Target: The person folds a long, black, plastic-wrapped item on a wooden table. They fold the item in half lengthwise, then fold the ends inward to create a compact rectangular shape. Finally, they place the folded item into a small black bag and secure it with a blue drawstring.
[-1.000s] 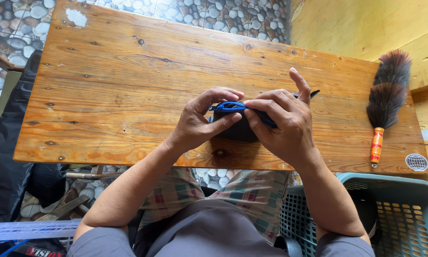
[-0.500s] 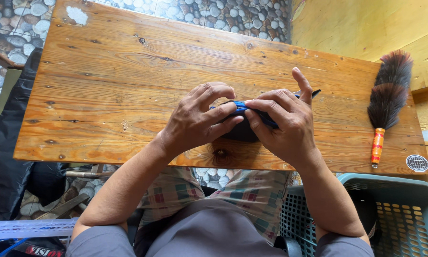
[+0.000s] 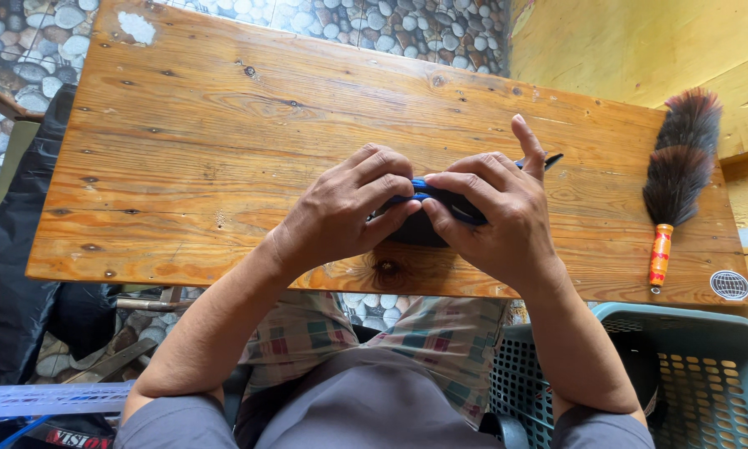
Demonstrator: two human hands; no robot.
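Head view: your left hand and right hand meet at the near edge of the wooden counter, fingers of both closed around a small dark blue-edged object resting there; right of that object lies a feather duster; below the duster, a teal basket.

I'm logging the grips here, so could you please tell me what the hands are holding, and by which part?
Both hands, left hand and right hand, pinch a small dark, blue-edged object along its top edge; its kind cannot be told.
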